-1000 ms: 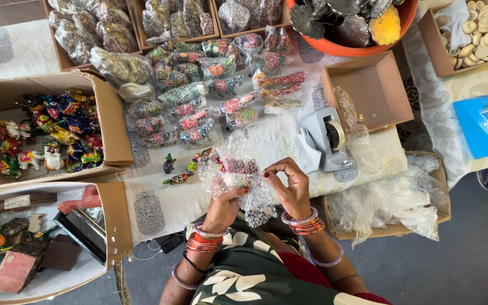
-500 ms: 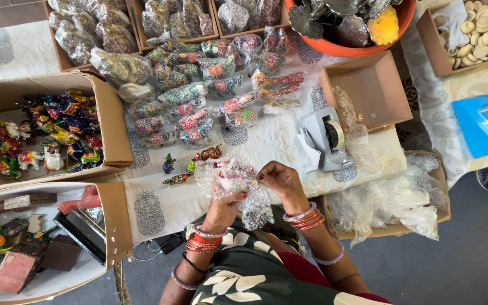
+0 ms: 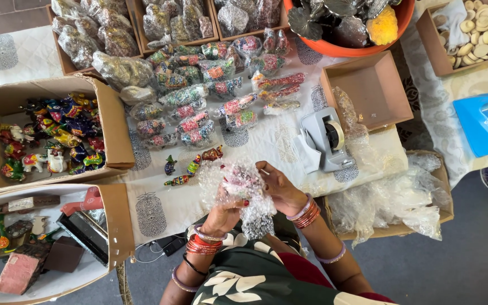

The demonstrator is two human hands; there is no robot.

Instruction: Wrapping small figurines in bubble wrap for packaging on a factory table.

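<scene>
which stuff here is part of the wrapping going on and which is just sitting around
In hand:
- left hand and right hand, both gripping the bubble wrap around a small colourful piece
- loose figurines just beyond the hands
- tape dispenser
- box of plastic bags

Lying about:
- wrapped bundles
- orange bowl
- empty box
- blue dispenser

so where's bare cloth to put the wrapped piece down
Bare cloth lies left of the hands, below the loose figurines, and between the bubble-wrapped bundle and tape dispenser. Above, wrapped packets crowd the table.
</scene>
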